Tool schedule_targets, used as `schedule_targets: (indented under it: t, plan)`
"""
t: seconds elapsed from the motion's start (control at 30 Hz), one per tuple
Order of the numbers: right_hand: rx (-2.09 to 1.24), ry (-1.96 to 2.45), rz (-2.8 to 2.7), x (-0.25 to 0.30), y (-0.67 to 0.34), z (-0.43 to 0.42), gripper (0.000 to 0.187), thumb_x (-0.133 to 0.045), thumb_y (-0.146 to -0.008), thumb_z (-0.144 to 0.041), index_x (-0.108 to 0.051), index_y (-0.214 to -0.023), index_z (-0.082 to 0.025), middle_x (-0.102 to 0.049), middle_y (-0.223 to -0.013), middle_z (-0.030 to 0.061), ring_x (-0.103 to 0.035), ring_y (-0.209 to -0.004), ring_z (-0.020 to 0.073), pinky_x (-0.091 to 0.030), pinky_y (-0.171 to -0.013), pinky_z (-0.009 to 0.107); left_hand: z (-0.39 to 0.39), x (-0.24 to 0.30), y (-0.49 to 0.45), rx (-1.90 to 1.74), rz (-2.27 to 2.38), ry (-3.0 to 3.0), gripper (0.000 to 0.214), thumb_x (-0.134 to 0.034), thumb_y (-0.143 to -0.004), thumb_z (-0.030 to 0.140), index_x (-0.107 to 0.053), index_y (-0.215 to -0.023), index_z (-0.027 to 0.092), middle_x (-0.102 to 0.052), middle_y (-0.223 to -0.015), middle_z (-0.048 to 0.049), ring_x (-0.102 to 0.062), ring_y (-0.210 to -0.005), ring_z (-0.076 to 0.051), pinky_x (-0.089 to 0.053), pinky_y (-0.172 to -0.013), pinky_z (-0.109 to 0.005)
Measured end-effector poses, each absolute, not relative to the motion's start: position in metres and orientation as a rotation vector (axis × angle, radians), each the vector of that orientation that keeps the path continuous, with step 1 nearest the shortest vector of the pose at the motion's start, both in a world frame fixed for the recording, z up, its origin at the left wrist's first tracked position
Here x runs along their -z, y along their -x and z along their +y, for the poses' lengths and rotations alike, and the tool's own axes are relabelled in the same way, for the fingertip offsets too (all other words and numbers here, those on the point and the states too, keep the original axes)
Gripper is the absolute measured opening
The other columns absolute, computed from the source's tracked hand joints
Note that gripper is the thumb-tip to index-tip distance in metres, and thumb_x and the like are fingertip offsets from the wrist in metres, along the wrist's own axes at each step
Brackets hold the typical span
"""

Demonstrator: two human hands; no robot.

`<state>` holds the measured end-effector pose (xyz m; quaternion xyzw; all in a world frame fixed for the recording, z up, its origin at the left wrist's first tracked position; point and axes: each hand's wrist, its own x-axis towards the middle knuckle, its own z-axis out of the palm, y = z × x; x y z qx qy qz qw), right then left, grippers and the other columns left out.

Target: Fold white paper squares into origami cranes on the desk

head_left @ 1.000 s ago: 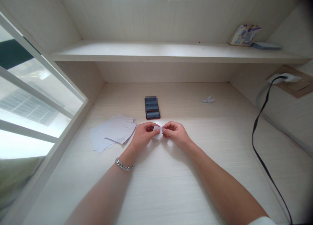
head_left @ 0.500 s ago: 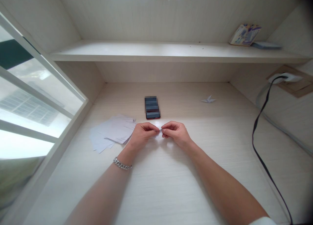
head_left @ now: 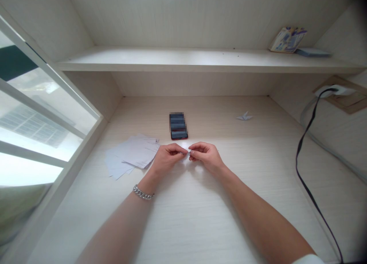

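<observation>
Between my fingertips, just below the phone, is a small piece of white folded paper (head_left: 188,151), mostly hidden by the fingers. My left hand (head_left: 169,154) pinches it from the left with thumb and forefinger. From the right, my right hand (head_left: 205,154) closes its thumb and fingers on the paper's other side. A smartphone (head_left: 178,126) lies flat beyond the hands, its screen blurred out. Loose white paper sheets (head_left: 137,152) are spread in an overlapping pile beside my left hand. A folded paper crane (head_left: 244,116) rests farther back on the right.
A shelf (head_left: 172,59) runs across above the desk, with a colourful packet (head_left: 288,39) and a flat bluish item (head_left: 312,52) at its right. A black cable (head_left: 299,149) hangs from the wall socket (head_left: 344,94) on the right. A slatted window frame (head_left: 37,153) borders the left.
Both hands stay almost in place, still pinching the paper. The left fingertips have shifted very slightly right, and a little more white paper shows between the hands.
</observation>
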<state>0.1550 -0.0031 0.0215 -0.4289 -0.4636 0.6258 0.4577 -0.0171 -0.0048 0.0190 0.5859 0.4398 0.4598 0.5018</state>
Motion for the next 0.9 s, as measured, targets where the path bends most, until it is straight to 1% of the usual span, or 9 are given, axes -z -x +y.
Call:
schedule_targets:
  t: [0.1, 0.33, 0.47, 0.63, 0.9]
  plan:
    - [-1.615, 1.024, -1.068, -0.0224, -0.1545, -0.0037, 0.019, -0.072, -0.060, -0.022, -0.067, -0.077, -0.015, -0.065, -0.060, 0.0023, -0.062, -0.057, 0.0144, -0.046, -0.054, 0.025, -0.0043, -0.0193, 0.0176, -1.157, 1.027, -1.446, 0.008, -0.068, -0.068, 0.021, -0.072, -0.072, 0.016, -0.068, -0.077, -0.0059, -0.062, -0.071, -0.014, -0.047, -0.065, -0.024]
    - [-1.639, 1.029, -1.030, -0.0235, -0.1560, -0.0037, 0.015, -0.072, -0.059, -0.019, -0.067, -0.072, -0.014, -0.065, -0.058, 0.0026, -0.063, -0.056, 0.0154, -0.048, -0.054, 0.026, -0.0043, -0.0177, 0.0169, -1.155, 1.013, -1.423, 0.007, -0.069, -0.068, 0.021, -0.071, -0.072, 0.016, -0.068, -0.077, -0.0059, -0.062, -0.071, -0.014, -0.047, -0.065, -0.024]
    - [-1.663, 1.050, -0.999, -0.0252, -0.1567, -0.0037, 0.013, -0.071, -0.059, -0.018, -0.066, -0.070, -0.014, -0.064, -0.057, 0.0021, -0.063, -0.054, 0.0151, -0.048, -0.053, 0.025, -0.0048, -0.0163, 0.0169, -1.107, 1.048, -1.395, 0.010, -0.070, -0.067, 0.023, -0.071, -0.074, 0.015, -0.069, -0.076, -0.0064, -0.061, -0.070, -0.014, -0.046, -0.063, -0.024]
    - [-1.666, 1.068, -1.019, -0.0252, -0.1547, -0.0035, 0.017, -0.071, -0.057, -0.019, -0.065, -0.073, -0.015, -0.064, -0.059, 0.0013, -0.062, -0.055, 0.0145, -0.048, -0.054, 0.026, -0.0050, -0.0152, 0.0157, -1.058, 1.119, -1.332, 0.014, -0.069, -0.067, 0.025, -0.072, -0.075, 0.015, -0.070, -0.075, -0.0069, -0.061, -0.069, -0.015, -0.046, -0.063, -0.024]
    - [-1.682, 1.086, -0.978, -0.0246, -0.1543, -0.0037, 0.012, -0.068, -0.057, -0.016, -0.064, -0.068, -0.015, -0.062, -0.056, 0.0006, -0.060, -0.053, 0.0133, -0.045, -0.051, 0.023, -0.0056, -0.0157, 0.0137, -1.034, 1.125, -1.283, 0.018, -0.071, -0.065, 0.029, -0.072, -0.076, 0.015, -0.070, -0.077, -0.0072, -0.061, -0.070, -0.015, -0.045, -0.063, -0.024]
